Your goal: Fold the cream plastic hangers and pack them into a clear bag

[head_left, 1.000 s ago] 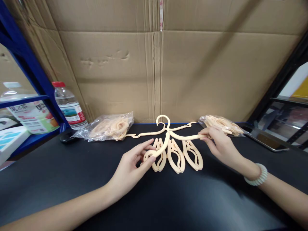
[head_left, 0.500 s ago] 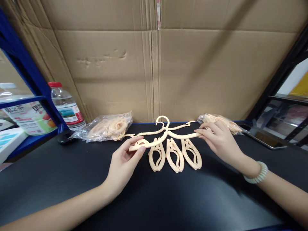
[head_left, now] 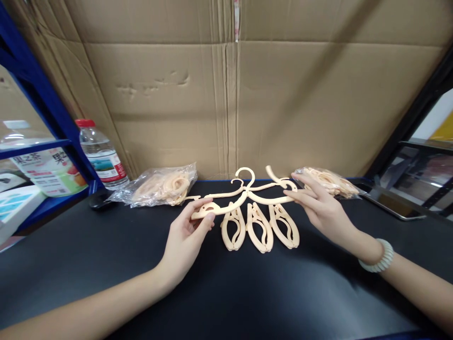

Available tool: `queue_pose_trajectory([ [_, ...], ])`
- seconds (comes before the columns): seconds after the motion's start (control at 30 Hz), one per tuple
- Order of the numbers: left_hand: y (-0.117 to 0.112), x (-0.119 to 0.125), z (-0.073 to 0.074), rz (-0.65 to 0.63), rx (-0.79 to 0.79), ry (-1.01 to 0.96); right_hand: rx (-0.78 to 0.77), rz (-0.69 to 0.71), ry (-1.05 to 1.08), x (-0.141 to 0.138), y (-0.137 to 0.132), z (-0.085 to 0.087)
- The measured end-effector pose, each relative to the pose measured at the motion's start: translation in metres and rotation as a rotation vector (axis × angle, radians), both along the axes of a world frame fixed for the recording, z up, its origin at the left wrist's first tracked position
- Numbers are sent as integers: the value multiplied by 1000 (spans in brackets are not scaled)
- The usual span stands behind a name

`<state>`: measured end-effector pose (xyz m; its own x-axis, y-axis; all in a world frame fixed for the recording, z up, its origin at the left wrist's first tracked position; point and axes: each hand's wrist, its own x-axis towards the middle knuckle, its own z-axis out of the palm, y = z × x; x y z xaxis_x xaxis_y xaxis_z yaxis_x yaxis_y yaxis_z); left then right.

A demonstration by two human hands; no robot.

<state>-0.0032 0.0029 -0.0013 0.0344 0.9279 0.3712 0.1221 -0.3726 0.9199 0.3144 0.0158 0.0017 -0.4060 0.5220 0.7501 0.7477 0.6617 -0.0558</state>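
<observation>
A cream plastic folding hanger [head_left: 247,194] is held just above the black table [head_left: 226,293], its hook up at the centre. My left hand [head_left: 187,233] pinches the hanger's left arm end between thumb and fingers. My right hand [head_left: 318,208] grips the right arm end, fingers closed on it. A second thin hanger [head_left: 215,194] lies flat behind. Three cream clips [head_left: 260,226] lie side by side on the table directly under the held hanger.
Two clear bags of cream parts lie at the back: one bag [head_left: 159,186] to the left, another bag [head_left: 329,182] behind my right hand. A water bottle [head_left: 101,156] stands by a blue shelf frame [head_left: 38,89]. Cardboard [head_left: 226,94] walls the back. A tablet [head_left: 389,203] lies at right.
My left hand swung the hanger's left arm outward and up from over the clips. The whole hanger then rose a little, its hook and another arm now standing higher at the back.
</observation>
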Motion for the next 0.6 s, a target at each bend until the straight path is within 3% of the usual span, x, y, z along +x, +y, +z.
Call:
queue_pose_trajectory([
  [0.3,-3,1,0,-21,19,-25,-465,175,576,-1,3,2],
  [0.6,-8,3,4,-59,11,-101,-663,335,807,-5,-1,5],
])
